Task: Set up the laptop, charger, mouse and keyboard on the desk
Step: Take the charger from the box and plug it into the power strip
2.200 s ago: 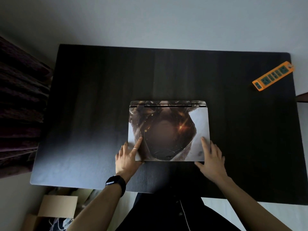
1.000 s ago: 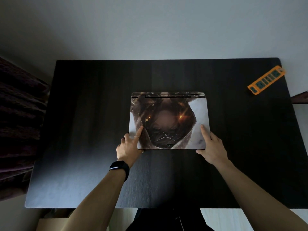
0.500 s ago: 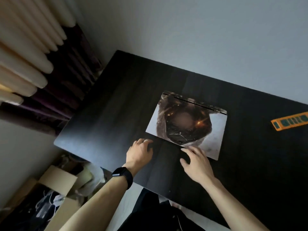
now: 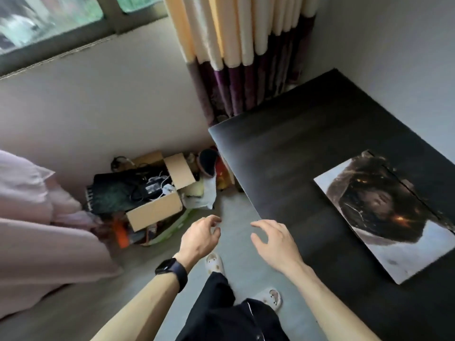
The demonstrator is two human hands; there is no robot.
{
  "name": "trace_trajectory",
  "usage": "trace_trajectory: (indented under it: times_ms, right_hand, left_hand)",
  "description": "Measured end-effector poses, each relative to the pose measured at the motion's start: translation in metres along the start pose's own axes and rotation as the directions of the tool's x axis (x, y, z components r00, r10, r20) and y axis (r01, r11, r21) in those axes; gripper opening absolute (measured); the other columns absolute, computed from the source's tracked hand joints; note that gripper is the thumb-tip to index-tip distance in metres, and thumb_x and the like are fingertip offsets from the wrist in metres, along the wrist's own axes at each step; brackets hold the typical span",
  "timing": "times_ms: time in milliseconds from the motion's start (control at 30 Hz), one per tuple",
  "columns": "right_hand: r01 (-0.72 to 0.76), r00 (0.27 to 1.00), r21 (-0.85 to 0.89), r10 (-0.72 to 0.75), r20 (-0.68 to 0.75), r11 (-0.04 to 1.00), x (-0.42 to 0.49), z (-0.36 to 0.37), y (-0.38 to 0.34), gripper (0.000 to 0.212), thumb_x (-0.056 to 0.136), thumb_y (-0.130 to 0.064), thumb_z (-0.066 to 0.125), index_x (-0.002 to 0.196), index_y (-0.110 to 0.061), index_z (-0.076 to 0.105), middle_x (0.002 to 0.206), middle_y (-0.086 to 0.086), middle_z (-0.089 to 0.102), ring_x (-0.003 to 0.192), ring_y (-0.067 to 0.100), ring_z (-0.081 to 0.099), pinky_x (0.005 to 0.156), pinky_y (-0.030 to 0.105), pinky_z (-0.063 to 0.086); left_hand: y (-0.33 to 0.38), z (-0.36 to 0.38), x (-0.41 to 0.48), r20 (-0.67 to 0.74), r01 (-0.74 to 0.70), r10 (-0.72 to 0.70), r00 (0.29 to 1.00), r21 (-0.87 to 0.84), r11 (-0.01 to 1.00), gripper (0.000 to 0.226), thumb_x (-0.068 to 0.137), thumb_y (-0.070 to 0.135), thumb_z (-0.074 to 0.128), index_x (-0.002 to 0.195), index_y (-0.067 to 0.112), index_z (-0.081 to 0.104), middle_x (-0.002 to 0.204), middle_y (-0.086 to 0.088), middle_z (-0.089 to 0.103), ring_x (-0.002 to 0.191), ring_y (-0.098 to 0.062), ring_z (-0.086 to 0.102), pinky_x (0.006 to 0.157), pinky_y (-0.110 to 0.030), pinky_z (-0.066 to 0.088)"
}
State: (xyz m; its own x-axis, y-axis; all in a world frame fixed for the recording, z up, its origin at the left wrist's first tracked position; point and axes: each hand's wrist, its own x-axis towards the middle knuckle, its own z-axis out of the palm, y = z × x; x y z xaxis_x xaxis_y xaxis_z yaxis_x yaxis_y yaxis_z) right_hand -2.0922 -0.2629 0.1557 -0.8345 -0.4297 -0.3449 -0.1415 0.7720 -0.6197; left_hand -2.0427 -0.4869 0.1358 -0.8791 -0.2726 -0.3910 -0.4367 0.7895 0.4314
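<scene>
laptop: laptop (image 4: 384, 212) closed, flat on the right of the dark desk (image 4: 295, 148)
hands: left hand (image 4: 200, 238) and right hand (image 4: 275, 244) both empty, fingers loose, near the desk's left edge
box: open cardboard box (image 4: 155, 212) on the floor to the left, cables inside

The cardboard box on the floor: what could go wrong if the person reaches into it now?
The cables in the cardboard box look tangled, so pulling one may drag other things out. The right hand is close to the desk edge and could knock it while going down.
</scene>
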Motion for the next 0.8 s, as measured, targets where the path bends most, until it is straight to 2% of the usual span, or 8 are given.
trace_trajectory:
  times_ms: [233,500,800]
  right_hand:
    - [0.121,0.984,-0.055,-0.112,0.141,0.991,0.021,0.044,-0.079,0.036,0.098,-0.038,0.052,0.133,-0.034,0.058,0.138,-0.014,0.055,0.129,0.015,0.046,0.105,0.027,0.034]
    - [0.139,0.973,-0.067,-0.124,0.194,0.988,0.051,0.119,-0.177,0.037,0.098,-0.039,0.052,0.135,-0.035,0.055,0.135,-0.011,0.057,0.127,0.014,0.048,0.103,0.027,0.035]
    - [0.092,0.971,-0.025,-0.084,0.224,0.995,0.090,0.181,-0.241,0.037,0.099,-0.041,0.052,0.136,-0.038,0.053,0.130,-0.016,0.057,0.124,0.009,0.049,0.100,0.028,0.040]
  left_hand:
    - [-0.091,-0.037,-0.035,-0.083,0.180,-0.194,0.977,-0.153,0.972,0.030,0.088,0.037,0.051,0.116,0.035,0.063,0.110,0.013,0.070,0.102,-0.012,0.065,0.088,-0.033,0.054]
    - [-0.213,-0.095,-0.040,-0.099,0.216,-0.242,0.965,-0.222,0.951,0.030,0.088,0.039,0.050,0.115,0.039,0.062,0.108,0.016,0.069,0.099,-0.007,0.064,0.086,-0.032,0.054]
    - [-0.312,-0.147,-0.014,-0.068,0.272,-0.301,0.951,-0.275,0.922,0.029,0.089,0.039,0.051,0.117,0.039,0.061,0.112,0.016,0.068,0.104,-0.011,0.063,0.088,-0.032,0.053]
